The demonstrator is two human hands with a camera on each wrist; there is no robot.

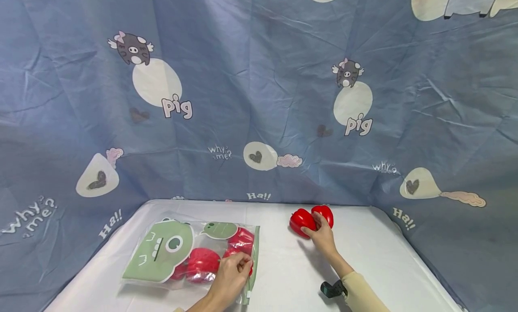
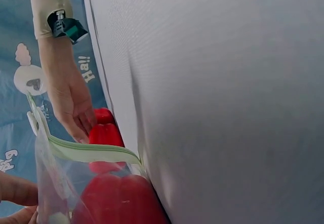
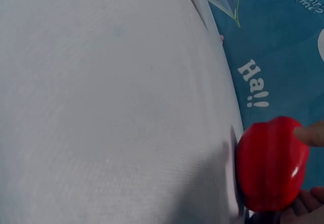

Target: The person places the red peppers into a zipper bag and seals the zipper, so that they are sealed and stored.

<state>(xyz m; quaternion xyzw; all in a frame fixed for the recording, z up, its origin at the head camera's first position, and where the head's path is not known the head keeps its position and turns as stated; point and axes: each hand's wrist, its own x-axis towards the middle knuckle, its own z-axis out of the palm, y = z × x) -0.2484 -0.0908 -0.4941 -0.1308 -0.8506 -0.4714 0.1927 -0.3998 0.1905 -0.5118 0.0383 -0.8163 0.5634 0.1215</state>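
Note:
A clear zip bag point(image 1: 220, 245) with a green cartoon monster print lies at the left of the white table, with several red bell peppers point(image 1: 203, 263) inside. My left hand point(image 1: 231, 276) pinches the bag's plastic near its zip edge point(image 2: 101, 152); in the left wrist view the mouth stands apart. To the right, my right hand point(image 1: 322, 234) grips a red bell pepper point(image 1: 302, 222), its thumb point(image 3: 310, 134) and fingers on opposite sides. Another red bell pepper point(image 1: 326, 213) is just behind that hand, partly covered by it.
A white cloth covers the table point(image 1: 279, 276). A blue patterned curtain point(image 1: 259, 100) hangs behind it and along both sides. On the right wrist sits a dark strapped camera point(image 1: 332, 289).

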